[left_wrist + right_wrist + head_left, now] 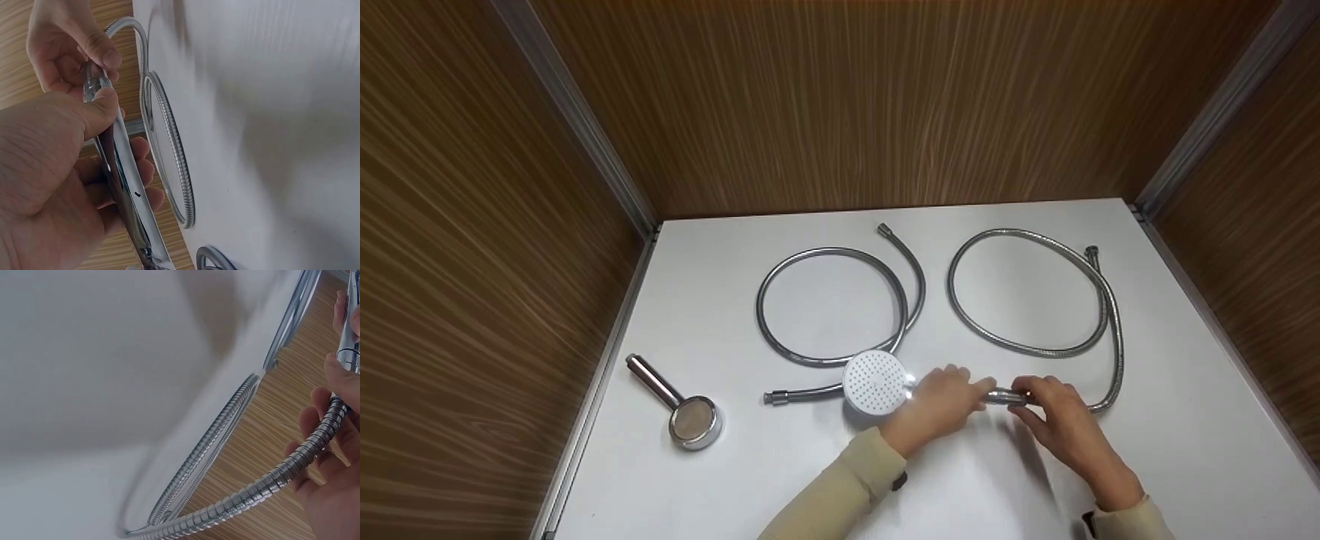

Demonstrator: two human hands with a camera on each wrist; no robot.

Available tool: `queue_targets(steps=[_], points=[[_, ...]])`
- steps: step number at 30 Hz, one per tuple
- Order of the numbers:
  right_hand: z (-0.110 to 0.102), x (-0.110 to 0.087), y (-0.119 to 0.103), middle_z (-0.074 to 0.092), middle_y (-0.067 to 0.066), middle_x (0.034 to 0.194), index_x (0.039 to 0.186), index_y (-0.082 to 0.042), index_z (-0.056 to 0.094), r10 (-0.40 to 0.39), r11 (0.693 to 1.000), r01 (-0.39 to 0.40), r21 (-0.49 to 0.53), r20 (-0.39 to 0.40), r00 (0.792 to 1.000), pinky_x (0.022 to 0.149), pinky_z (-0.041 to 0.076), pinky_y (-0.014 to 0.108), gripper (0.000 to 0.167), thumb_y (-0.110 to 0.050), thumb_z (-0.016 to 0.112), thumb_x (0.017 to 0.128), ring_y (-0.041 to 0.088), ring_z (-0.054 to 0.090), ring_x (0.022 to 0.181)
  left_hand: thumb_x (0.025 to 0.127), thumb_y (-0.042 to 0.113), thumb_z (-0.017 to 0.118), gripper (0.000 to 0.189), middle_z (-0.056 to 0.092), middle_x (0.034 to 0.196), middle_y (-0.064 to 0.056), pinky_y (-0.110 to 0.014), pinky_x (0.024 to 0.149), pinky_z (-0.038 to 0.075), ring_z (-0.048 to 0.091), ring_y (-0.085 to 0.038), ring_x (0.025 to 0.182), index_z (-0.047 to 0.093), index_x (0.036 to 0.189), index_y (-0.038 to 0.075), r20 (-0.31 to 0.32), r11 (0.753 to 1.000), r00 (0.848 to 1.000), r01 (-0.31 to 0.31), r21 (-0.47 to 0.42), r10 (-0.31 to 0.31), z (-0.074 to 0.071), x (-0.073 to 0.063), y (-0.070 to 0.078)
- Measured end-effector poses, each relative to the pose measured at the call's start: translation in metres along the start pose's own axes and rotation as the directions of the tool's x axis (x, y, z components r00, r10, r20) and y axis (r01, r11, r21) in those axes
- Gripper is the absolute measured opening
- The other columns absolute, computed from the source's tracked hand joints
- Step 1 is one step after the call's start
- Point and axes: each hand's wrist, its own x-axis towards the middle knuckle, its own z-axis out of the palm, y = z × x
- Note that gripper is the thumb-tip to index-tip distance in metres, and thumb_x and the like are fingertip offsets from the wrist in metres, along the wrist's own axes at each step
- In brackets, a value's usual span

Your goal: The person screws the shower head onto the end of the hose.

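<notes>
My left hand (949, 397) grips the chrome handle of a shower head (875, 382) whose round white spray face points up. In the left wrist view the thumb lies along the chrome handle (126, 174), with the fingers curled behind it. My right hand (1061, 416) pinches the end of a ribbed metal shower hose (1035, 351) where it meets the handle's end. The right wrist view has this hose (281, 472) curving down from the fingers to the table. The joint between hose and handle is partly hidden by the fingertips.
A smooth grey hose (832, 251) lies coiled left of centre, partly under the shower head. A second, smaller shower head (694, 421) with a brownish face rests at the left. Wood-grain panels (840, 105) enclose the white table (720, 270) at the back and sides.
</notes>
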Motion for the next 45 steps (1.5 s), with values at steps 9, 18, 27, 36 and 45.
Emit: queue_targets(steps=[9, 18, 27, 36, 45], points=[[-0.002, -0.002, -0.0033, 0.075, -0.005, 0.09, 0.109, -0.008, 0.072, 0.041, 0.999, -0.042, 0.008, 0.029, 0.999, 0.073, 0.041, 0.029, 0.042, 0.002, 0.092, 0.073, 0.012, 0.062, 0.081, 0.106, 0.045, 0.059, 0.028, 0.07, 0.096, 0.003, -0.024, 0.068, 0.051, 0.061, -0.013, 0.082, 0.06, 0.131, 0.033, 0.005, 1.0, 1.0, -0.005, -0.017, 0.005, 0.0002, 0.0002, -0.0015], [-0.0045, -0.0024, -0.0048, 0.075, -0.008, 0.092, 0.111, -0.009, 0.074, 0.064, 0.998, -0.065, 0.005, 0.062, 0.996, 0.075, 0.041, 0.029, 0.033, -0.003, 0.088, 0.081, 0.008, 0.059, 0.081, 0.105, 0.047, 0.058, 0.031, 0.07, 0.096, 0.003, -0.024, 0.069, 0.053, 0.063, -0.013, 0.082, 0.06, 0.133, 0.034, -0.022, 1.0, 1.0, -0.008, 0.021, 0.008, -0.0025, -0.0022, -0.0011], [-0.0039, -0.0015, -0.0046, 0.075, 0.0, 0.094, 0.117, -0.006, 0.07, 0.069, 0.998, -0.069, -0.014, 0.044, 0.997, 0.079, 0.044, 0.033, 0.051, -0.001, 0.094, 0.072, 0.016, 0.066, 0.085, 0.106, 0.046, 0.057, 0.032, 0.071, 0.097, 0.003, -0.024, 0.07, 0.052, 0.062, -0.012, 0.083, 0.06, 0.135, 0.034, 0.004, 1.0, 1.0, 0.001, -0.018, -0.001, -0.0048, -0.0017, -0.0003], [-0.0039, -0.0008, -0.0039, 0.073, -0.005, 0.09, 0.107, -0.011, 0.068, 0.041, 0.999, -0.041, -0.007, 0.016, 0.999, 0.076, 0.042, 0.029, 0.049, 0.006, 0.094, 0.069, 0.014, 0.066, 0.083, 0.106, 0.044, 0.058, 0.029, 0.069, 0.096, 0.002, -0.025, 0.066, 0.05, 0.06, -0.013, 0.08, 0.06, 0.133, 0.033, 0.012, 0.999, 1.0, -0.007, -0.041, 0.008, -0.0054, -0.0009, -0.0016], [-0.0041, -0.0002, -0.005, 0.073, -0.006, 0.089, 0.11, -0.008, 0.071, 0.035, 0.999, -0.034, -0.002, 0.025, 0.999, 0.076, 0.04, 0.028, 0.036, -0.002, 0.089, 0.079, 0.011, 0.06, 0.081, 0.106, 0.045, 0.058, 0.029, 0.07, 0.095, 0.002, -0.025, 0.067, 0.052, 0.061, -0.013, 0.08, 0.06, 0.132, 0.033, -0.008, 1.0, 1.0, -0.004, -0.017, 0.003, -0.0047, -0.0027, -0.003]])
